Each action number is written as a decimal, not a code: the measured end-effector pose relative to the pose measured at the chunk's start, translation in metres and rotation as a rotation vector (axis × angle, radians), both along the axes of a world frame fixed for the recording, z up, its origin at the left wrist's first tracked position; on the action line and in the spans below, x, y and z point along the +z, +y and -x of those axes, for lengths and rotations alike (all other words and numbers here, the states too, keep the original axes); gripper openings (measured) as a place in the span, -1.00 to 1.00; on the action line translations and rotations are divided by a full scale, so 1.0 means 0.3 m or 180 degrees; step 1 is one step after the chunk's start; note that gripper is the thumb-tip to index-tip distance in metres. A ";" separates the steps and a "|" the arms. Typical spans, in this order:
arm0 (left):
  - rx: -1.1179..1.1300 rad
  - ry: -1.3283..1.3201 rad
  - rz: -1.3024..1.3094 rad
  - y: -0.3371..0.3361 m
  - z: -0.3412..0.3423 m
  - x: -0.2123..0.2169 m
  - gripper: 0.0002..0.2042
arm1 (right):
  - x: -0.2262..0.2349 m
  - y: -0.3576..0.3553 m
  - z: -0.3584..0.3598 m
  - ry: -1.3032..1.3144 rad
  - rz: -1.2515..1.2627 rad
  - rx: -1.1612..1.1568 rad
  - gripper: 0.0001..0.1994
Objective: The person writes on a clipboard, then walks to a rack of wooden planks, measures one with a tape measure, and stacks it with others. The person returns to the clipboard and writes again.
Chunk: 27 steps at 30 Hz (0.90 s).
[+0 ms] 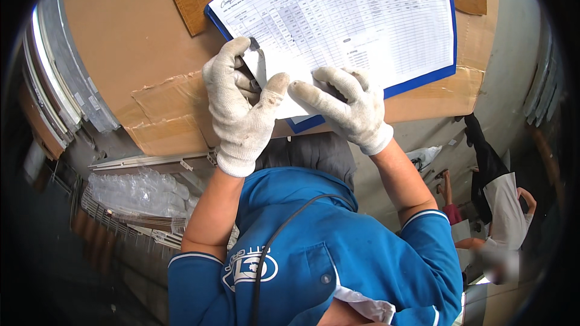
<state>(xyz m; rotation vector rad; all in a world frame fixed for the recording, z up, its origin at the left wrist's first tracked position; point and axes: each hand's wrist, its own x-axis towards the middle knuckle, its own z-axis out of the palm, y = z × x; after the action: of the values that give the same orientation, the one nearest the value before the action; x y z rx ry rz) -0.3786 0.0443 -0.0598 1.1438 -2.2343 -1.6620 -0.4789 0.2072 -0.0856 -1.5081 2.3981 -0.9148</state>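
Observation:
A white printed sheet with a table (pixel 344 18) lies on a blue clipboard (pixel 423 81), which rests on a brown cardboard box (pixel 127 42). Both my hands wear white knit gloves. My left hand (pixel 238 105) pinches the sheet's lower left corner and curls it upward, with a small dark object just visible between the fingers. My right hand (pixel 344 105) presses flat on the lower edge of the sheet, fingers spread, right beside the left thumb.
Metal profiles (pixel 60 78) lean at the left. Clear plastic wrapping (pixel 142 190) sits on a rack below the box. Another person (pixel 498 199) in a white top crouches on the grey floor at the right. My blue shirt fills the lower middle.

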 end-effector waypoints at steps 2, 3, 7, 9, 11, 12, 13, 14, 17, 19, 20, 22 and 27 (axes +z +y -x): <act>0.0000 0.0028 0.0015 0.002 -0.002 -0.011 -0.38 | 0.008 -0.001 0.005 -0.0142 -0.0013 0.0037 -0.46; 0.0005 0.0040 0.0022 0.002 -0.003 -0.017 -0.39 | 0.014 0.002 0.009 -0.0271 -0.0028 0.0058 -0.47; 0.0055 -0.0018 0.0017 0.004 -0.009 -0.028 -0.42 | 0.027 0.009 0.022 -0.0613 -0.0099 0.0095 -0.42; 0.0161 0.0013 -0.0228 0.005 -0.010 -0.031 -0.42 | 0.025 0.007 0.023 -0.0679 -0.0073 -0.0034 -0.43; 0.0212 0.0048 -0.0362 0.005 -0.009 -0.032 -0.42 | 0.018 0.002 0.023 -0.0437 0.0000 -0.0151 -0.44; 0.0209 0.0061 -0.0370 0.005 -0.007 -0.033 -0.43 | 0.018 0.001 0.022 -0.0376 -0.0099 -0.0153 -0.43; 0.0202 0.0073 -0.0377 0.004 -0.006 -0.033 -0.43 | 0.018 -0.002 0.021 -0.0308 -0.0166 -0.0164 -0.43; 0.0210 0.0077 -0.0390 0.003 -0.003 -0.032 -0.42 | 0.019 -0.004 0.020 -0.0253 -0.0243 -0.0174 -0.43; 0.0245 0.0099 -0.0488 0.001 0.005 -0.027 -0.40 | 0.029 -0.013 0.018 -0.0323 -0.0463 -0.0222 -0.40; 0.0293 0.0105 -0.0643 0.001 0.010 -0.022 -0.38 | 0.035 -0.020 0.020 -0.0324 -0.0444 -0.0261 -0.41; 0.0325 0.0134 -0.0658 0.002 0.012 -0.019 -0.35 | 0.038 -0.023 0.022 -0.0367 -0.0461 -0.0278 -0.41; 0.0375 0.0172 -0.0642 0.002 0.018 -0.013 -0.30 | 0.045 -0.026 0.026 -0.0427 -0.0487 -0.0266 -0.43; 0.0909 0.0050 -0.1248 -0.005 0.025 0.003 -0.29 | 0.058 -0.028 0.010 -0.0661 -0.0521 -0.0193 -0.46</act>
<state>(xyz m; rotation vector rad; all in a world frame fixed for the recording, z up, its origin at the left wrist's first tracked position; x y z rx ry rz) -0.3860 0.0429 -0.0590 1.4447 -1.6748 -2.0181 -0.4819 0.1987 -0.0681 -1.2256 2.3166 -0.8197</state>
